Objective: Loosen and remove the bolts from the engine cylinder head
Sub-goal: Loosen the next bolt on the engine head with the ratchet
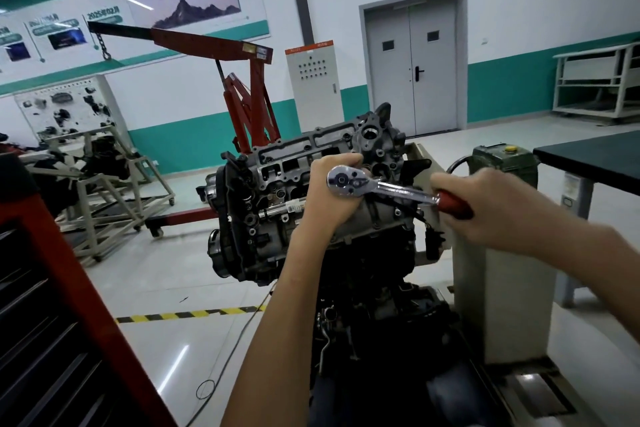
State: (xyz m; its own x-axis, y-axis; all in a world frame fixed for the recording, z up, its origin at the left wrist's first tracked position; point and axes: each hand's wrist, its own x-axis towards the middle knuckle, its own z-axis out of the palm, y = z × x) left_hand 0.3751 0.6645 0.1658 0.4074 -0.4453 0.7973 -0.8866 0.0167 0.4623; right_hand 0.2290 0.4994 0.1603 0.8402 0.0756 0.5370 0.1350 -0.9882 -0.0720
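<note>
A grey engine cylinder head (294, 152) sits tilted on a dark engine block mounted on a stand at the centre of the head view. A chrome ratchet wrench (377, 185) with a red handle lies across its right part. My left hand (329, 194) curls around the ratchet's head from below and behind. My right hand (485, 208) grips the red handle at the right. A chrome extension bar (282, 210) rests on the head to the left of my left hand. The bolt under the ratchet is hidden.
A red tool cabinet (59, 305) stands at the near left. A red engine crane (242, 87) is behind the engine. A white frame with another engine (104, 180) is at the left. A dark-topped table (595, 156) is at the right, with a green machine (502, 159) beside it.
</note>
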